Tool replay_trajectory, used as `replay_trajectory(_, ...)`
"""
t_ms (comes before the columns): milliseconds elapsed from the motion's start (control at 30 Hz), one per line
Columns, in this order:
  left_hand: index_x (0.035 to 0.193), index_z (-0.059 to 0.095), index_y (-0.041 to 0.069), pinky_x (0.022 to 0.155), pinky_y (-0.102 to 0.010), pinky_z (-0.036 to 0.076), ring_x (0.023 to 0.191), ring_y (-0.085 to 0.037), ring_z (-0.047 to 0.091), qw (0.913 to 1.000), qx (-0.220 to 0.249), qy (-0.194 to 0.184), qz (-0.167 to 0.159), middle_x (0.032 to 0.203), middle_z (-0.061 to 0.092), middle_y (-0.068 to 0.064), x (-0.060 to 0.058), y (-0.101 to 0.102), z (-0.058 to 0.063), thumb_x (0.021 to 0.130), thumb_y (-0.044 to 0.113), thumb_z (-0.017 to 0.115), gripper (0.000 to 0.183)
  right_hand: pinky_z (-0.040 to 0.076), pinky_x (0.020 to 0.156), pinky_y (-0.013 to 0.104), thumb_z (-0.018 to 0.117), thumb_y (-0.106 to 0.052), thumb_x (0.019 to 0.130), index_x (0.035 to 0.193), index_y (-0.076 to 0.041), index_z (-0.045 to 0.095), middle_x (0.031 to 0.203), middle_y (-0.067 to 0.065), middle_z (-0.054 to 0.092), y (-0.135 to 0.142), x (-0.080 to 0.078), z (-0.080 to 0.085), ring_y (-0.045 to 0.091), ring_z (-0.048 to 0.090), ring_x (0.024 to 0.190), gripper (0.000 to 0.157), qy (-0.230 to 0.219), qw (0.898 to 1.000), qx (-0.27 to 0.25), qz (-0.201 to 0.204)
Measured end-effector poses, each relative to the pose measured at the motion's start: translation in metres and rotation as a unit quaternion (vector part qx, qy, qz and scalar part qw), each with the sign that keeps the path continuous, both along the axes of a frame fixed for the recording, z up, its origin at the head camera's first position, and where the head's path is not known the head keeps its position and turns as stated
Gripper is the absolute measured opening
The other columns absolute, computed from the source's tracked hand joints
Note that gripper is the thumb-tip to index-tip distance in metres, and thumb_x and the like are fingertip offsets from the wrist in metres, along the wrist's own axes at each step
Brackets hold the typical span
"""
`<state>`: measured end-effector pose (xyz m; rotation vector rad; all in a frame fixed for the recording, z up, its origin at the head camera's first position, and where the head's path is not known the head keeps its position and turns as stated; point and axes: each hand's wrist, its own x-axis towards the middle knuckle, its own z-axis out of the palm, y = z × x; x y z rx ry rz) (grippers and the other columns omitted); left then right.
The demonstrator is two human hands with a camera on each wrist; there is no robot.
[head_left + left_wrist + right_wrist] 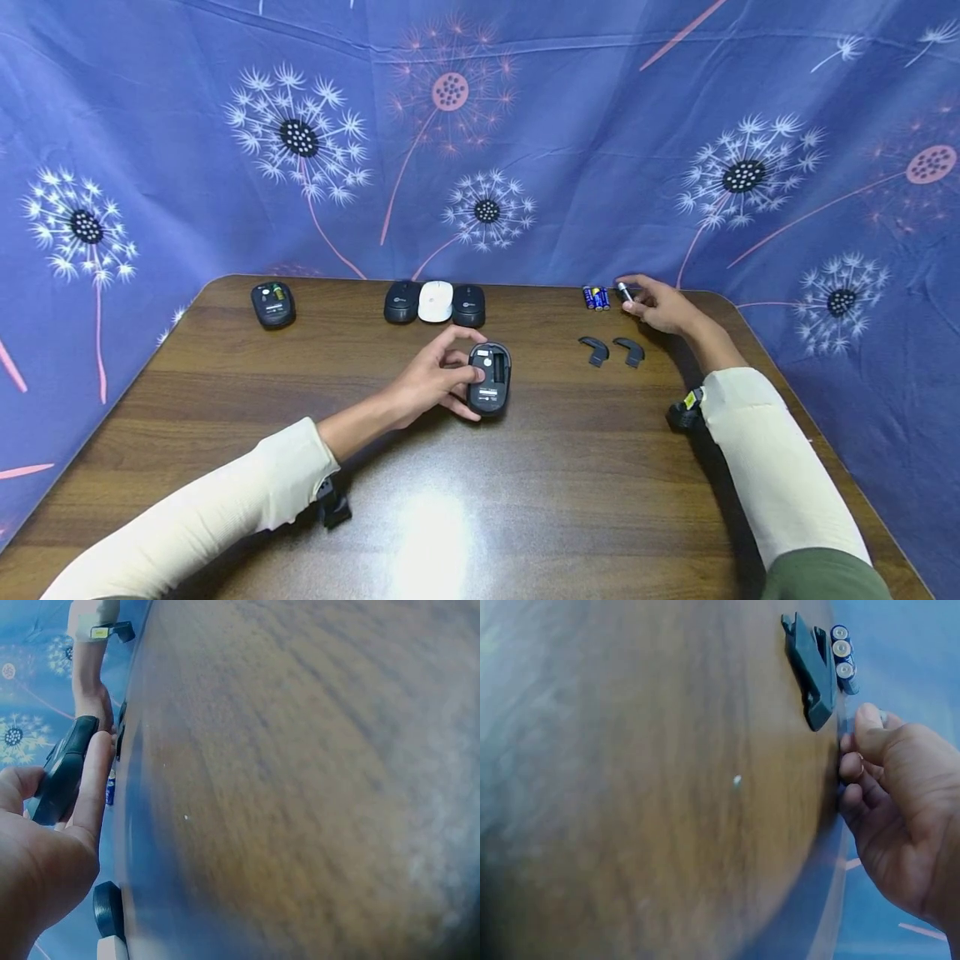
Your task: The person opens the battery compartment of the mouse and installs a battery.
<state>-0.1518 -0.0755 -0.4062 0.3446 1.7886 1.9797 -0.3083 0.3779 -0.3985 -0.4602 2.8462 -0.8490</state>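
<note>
In the head view my left hand [435, 379] holds a black computer mouse [491, 396] underside up, thumb on its base and fingers round its edge. The mouse's long battery slot is uncovered and dark inside. At the back right, my right hand [663, 307] pinches a small silver-ended battery [624, 292] between thumb and fingertips. Just left of it stand several blue batteries [597, 298] in a row, and two black curved battery covers [596, 350] lie in front of them. In the right wrist view the thumb and fingers mostly hide the pinched battery.
Two black mice and a white mouse [436, 302] sit side by side at the table's back edge. Another black mouse [273, 305] lies underside up at the back left, a green-and-gold battery in its slot. A patterned blue cloth [562, 125] hangs behind the wooden table [570, 492].
</note>
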Motion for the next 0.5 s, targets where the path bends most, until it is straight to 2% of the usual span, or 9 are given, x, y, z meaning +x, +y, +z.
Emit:
replay_trajectory(100, 0.161, 0.046, 0.014, 0.078, -0.062, 0.076, 0.080, -0.032, 0.082, 1.0000, -0.002, -0.001, 0.000, 0.116, 0.069, -0.020, 0.000, 0.000, 0.001, 0.107, -0.006, 0.062, 0.059, 0.054, 0.063, 0.022, 0.061, -0.012, 0.117, 0.172, -0.001, 0.038, 0.111, 0.032, 0.075, 0.003, 0.001, -0.003, 0.015, 0.065, 0.083, 0.060, -0.006, 0.999, -0.036, -0.022)
replay_trajectory(267, 0.160, 0.046, 0.014, 0.078, -0.061, 0.076, 0.080, -0.032, 0.082, 1.0000, -0.002, 0.001, 0.001, 0.116, 0.069, -0.020, 0.000, 0.000, 0.001, 0.108, -0.005, 0.062, 0.058, 0.059, 0.061, 0.023, 0.052, -0.010, 0.120, 0.176, 0.002, 0.025, 0.122, 0.038, 0.078, 0.007, 0.006, -0.006, 0.007, 0.072, 0.079, 0.063, -0.006, 0.994, -0.100, -0.042)
replay_trajectory(367, 0.161, 0.045, 0.012, 0.077, -0.061, 0.076, 0.079, -0.032, 0.081, 1.0000, 0.001, 0.004, 0.001, 0.115, 0.069, -0.020, 0.000, 0.000, 0.001, 0.109, -0.006, 0.062, 0.058, 0.065, 0.067, 0.022, 0.051, -0.008, 0.120, 0.175, 0.003, 0.023, 0.127, 0.039, 0.076, 0.008, 0.010, -0.006, 0.001, 0.077, 0.082, 0.063, 0.000, 0.989, -0.144, -0.039)
replay_trajectory(500, 0.162, 0.044, 0.011, 0.077, -0.062, 0.076, 0.080, -0.032, 0.081, 1.0000, 0.003, 0.002, 0.001, 0.115, 0.069, -0.020, 0.000, 0.001, 0.000, 0.108, -0.006, 0.062, 0.059, 0.068, 0.076, 0.019, 0.050, -0.009, 0.120, 0.176, 0.003, 0.021, 0.133, 0.038, 0.074, 0.010, 0.015, -0.005, 0.000, 0.081, 0.090, 0.064, 0.000, 0.984, -0.172, -0.042)
